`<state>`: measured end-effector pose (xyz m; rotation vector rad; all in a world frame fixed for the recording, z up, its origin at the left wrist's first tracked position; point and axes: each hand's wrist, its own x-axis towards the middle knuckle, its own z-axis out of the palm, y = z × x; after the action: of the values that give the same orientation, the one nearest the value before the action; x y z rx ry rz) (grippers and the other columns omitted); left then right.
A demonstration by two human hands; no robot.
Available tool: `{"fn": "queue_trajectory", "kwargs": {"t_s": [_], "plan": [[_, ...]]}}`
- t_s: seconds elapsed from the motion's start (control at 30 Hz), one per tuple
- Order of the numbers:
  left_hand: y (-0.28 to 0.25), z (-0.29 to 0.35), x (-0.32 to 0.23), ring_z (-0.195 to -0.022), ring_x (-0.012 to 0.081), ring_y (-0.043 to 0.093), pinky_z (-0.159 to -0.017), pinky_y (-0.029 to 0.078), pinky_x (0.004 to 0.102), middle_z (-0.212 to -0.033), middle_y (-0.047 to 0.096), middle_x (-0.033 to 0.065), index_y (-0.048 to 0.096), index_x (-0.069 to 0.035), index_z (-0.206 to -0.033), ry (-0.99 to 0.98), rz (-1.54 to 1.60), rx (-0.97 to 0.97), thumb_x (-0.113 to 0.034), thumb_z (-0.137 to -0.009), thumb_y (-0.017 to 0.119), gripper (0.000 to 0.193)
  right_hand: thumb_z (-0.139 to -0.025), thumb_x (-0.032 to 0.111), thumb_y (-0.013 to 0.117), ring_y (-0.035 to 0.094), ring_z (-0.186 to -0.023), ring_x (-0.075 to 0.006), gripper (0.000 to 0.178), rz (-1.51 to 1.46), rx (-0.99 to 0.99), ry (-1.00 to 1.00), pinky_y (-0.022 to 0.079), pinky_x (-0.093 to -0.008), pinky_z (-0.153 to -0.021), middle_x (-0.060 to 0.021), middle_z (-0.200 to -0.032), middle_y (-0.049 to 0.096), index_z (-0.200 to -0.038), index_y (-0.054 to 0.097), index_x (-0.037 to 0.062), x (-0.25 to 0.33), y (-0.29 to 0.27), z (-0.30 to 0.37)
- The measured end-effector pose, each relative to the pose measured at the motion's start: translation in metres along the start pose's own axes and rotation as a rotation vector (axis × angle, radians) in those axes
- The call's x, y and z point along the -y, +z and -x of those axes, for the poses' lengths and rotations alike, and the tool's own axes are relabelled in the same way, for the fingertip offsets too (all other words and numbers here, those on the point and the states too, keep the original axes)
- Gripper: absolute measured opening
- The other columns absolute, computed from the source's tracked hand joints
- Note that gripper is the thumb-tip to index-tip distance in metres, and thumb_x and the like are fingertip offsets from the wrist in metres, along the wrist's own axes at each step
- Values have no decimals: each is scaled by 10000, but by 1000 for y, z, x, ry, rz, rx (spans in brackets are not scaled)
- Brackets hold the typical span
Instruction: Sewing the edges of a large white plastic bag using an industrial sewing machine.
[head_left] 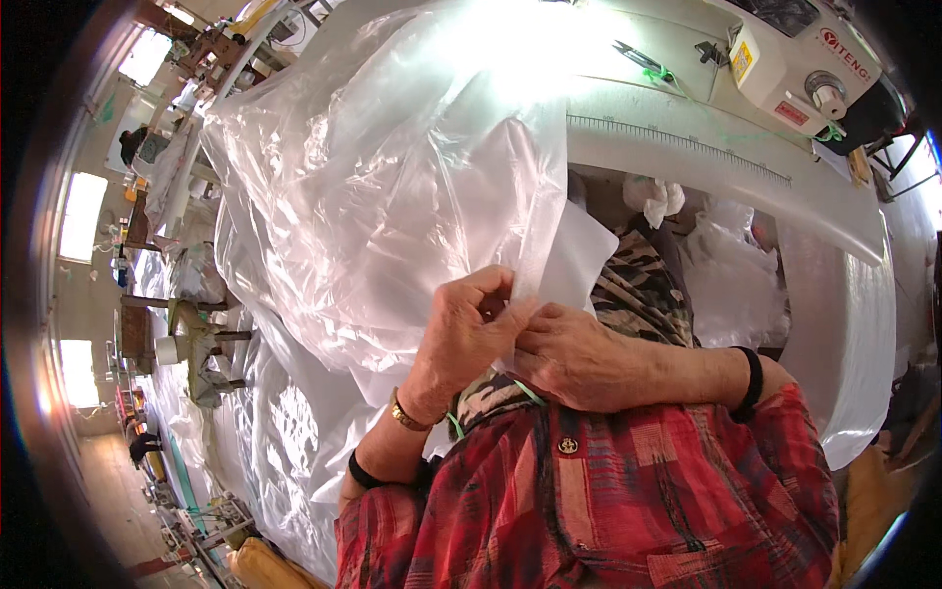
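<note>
A large sheet of clear plastic film (363,167) drapes over the table and down into my lap. My left hand (473,319) pinches a folded edge of it between thumb and fingers. Close beside it, almost touching, my right hand (569,358) has its fingers curled at the same edge, near the thumb of the left. The right fingertips are partly hidden, but the film's edge runs into them. From both hands a folded strip of the film climbs toward the bright table top.
A white sewing machine (810,74) stands at the far right. Thread snips (643,61) with green thread lie on the table, behind a printed ruler scale (677,147). More plastic film (731,270) hangs below the table edge at right. Other machines (211,54) line the far left.
</note>
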<state>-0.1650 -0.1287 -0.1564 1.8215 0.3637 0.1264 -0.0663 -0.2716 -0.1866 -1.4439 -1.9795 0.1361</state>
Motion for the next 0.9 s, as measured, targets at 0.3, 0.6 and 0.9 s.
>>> {"fn": "queue_trajectory", "kwargs": {"t_s": [0.3,0.6,0.9], "plan": [[-5,7,-11,-581,3,416,-482,335,199,-640,501,-65,642,34,-827,-54,-127,-93,-69,-897,609,129,-819,185,617,609,-762,-250,182,9,109,-93,469,-380,-806,-78,-752,592,-739,561,30,2,17,-12],[-29,16,-32,-539,80,453,-495,370,246,-705,562,79,623,43,-866,63,-297,-319,7,-835,610,49,-837,133,666,592,-1015,-290,246,-815,-464,705,431,-362,-947,-141,-1049,639,-1048,602,25,-48,4,10],[-63,-3,-119,-565,229,529,-530,414,333,-708,553,110,625,22,-900,516,-884,-104,31,-809,592,97,-838,243,610,462,-1187,-299,450,-697,417,297,382,-383,-987,-175,-1214,499,-1217,499,27,-60,87,-154]]}}
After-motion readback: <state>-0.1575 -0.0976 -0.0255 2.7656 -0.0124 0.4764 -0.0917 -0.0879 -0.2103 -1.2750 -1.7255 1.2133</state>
